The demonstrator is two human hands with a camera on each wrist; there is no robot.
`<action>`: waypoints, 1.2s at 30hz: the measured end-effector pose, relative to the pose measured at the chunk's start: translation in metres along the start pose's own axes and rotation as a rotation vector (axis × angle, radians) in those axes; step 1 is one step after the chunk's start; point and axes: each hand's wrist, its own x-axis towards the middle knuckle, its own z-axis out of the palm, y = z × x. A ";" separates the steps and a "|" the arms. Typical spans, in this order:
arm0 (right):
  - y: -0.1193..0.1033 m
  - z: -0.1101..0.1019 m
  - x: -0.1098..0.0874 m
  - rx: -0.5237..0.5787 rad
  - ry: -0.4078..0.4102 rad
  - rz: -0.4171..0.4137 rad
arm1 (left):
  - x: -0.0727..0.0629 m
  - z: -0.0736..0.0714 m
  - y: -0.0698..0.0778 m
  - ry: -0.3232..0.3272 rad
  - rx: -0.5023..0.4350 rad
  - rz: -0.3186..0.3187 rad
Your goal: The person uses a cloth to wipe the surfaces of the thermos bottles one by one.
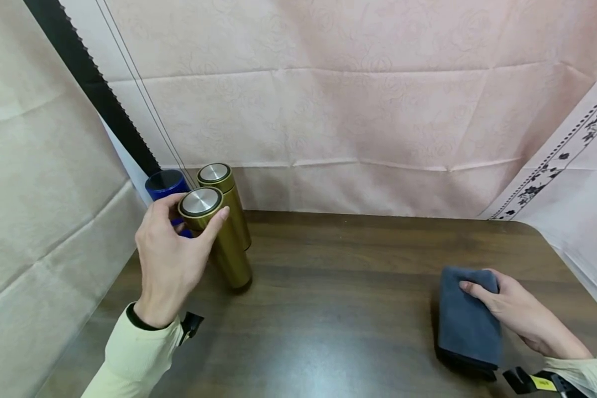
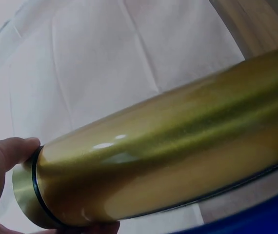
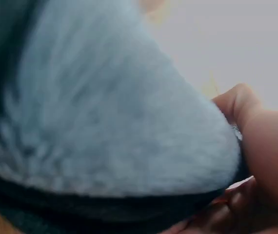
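Note:
Near the left end of the table, my left hand (image 1: 171, 254) grips a gold thermos flask (image 1: 231, 260) around its top, thumb on the right side and fingers on the left. The flask has a round silver lid and stands upright or nearly so. A second gold thermos flask (image 1: 239, 213) stands just behind it. A blue cylinder (image 1: 161, 190) is beside them, partly hidden by the left hand. In the left wrist view, the gripped flask (image 2: 153, 151) fills much of the frame. My right hand (image 1: 522, 312) pinches a folded dark grey-blue cloth (image 1: 467, 318), whose fuzzy surface shows in the right wrist view.
The dark wooden table (image 1: 338, 298) has a rounded far right corner. A pale patterned cloth (image 1: 353, 121) hangs along its back edge, and another pale cloth (image 1: 35, 221) hangs on the left. A white cloth with a black floral border (image 1: 552, 166) is on the right.

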 end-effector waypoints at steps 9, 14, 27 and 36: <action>-0.018 0.012 0.003 -0.040 0.117 -0.120 | -0.008 0.018 0.016 -0.087 -0.038 0.079; -0.030 0.020 0.008 -0.015 0.183 -0.183 | -0.012 0.031 0.026 -0.113 -0.095 0.105; -0.051 0.037 0.019 0.125 0.272 -0.385 | -0.016 0.061 0.058 -0.191 -0.163 0.123; -0.063 0.052 0.030 0.078 0.303 -0.426 | -0.016 0.078 0.074 -0.275 -0.246 0.180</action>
